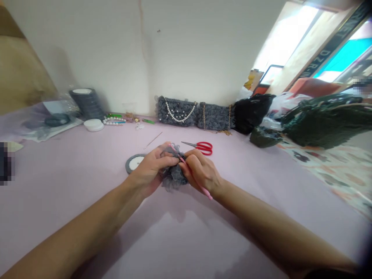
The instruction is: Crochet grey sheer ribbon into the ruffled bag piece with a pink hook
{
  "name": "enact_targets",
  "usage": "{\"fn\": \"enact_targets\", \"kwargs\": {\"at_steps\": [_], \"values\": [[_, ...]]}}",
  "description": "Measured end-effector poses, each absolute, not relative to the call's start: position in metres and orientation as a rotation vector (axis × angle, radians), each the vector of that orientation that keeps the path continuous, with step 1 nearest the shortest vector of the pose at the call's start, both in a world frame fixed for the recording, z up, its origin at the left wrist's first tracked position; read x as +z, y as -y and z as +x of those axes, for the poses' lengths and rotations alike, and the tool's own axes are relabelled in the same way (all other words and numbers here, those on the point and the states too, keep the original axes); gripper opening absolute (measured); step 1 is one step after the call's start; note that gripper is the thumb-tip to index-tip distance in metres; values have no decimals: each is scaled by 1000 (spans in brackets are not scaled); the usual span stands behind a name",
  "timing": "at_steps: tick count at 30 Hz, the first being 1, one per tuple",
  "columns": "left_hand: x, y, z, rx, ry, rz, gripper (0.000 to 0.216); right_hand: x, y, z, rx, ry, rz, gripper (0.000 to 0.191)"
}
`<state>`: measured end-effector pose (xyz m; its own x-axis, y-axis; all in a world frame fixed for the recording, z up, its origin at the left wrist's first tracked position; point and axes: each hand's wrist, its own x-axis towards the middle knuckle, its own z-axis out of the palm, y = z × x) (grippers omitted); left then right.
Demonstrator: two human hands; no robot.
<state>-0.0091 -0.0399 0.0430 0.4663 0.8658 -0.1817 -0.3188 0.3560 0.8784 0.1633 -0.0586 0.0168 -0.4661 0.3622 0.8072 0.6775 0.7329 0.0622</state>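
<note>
My left hand (149, 168) is closed on a ruffled grey crochet piece (173, 175) held just above the pink table (87, 201). My right hand (200, 170) grips a pink crochet hook (203, 190), whose tip reaches into the top of the grey piece; its fingers also pinch the fabric. Both hands meet at the middle of the table. A grey ribbon spool (134, 162) lies flat just left of my left hand. Red-handled scissors (202, 146) rest right behind my right hand.
Two finished grey crochet bags (177, 111) with pearl and chain straps stand against the wall. Ribbon rolls (87, 102), a white disc (93, 124), pearl strings and a thin needle (152, 140) lie at the back left. Black and dark green bundles (319, 120) sit at the right.
</note>
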Motion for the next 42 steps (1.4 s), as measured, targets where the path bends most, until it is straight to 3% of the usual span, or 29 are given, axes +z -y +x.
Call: {"fn": "enact_targets", "kwargs": {"at_steps": [2,7,14,22,30,37,40,42], "values": [[44,35,-15,723,-673,883,66,18,57,169,-432,2126,-692,17],[47,25,-31,564,-661,979,85,38,61,180,-142,2273,-592,16],[49,15,-45,589,-691,1100,90,61,70,184,222,2384,-721,17],[48,10,-48,602,-675,1181,65,68,73,188,534,2297,-937,26],[47,27,-31,602,-618,1112,65,45,73,167,560,1855,-1067,32],[52,9,-45,861,-877,1631,28,50,69,168,553,1820,-1118,36],[56,13,-43,911,-919,1577,36,50,71,169,482,1867,-1121,35],[58,21,-39,888,-873,1483,55,49,73,168,358,1968,-1078,32]]}}
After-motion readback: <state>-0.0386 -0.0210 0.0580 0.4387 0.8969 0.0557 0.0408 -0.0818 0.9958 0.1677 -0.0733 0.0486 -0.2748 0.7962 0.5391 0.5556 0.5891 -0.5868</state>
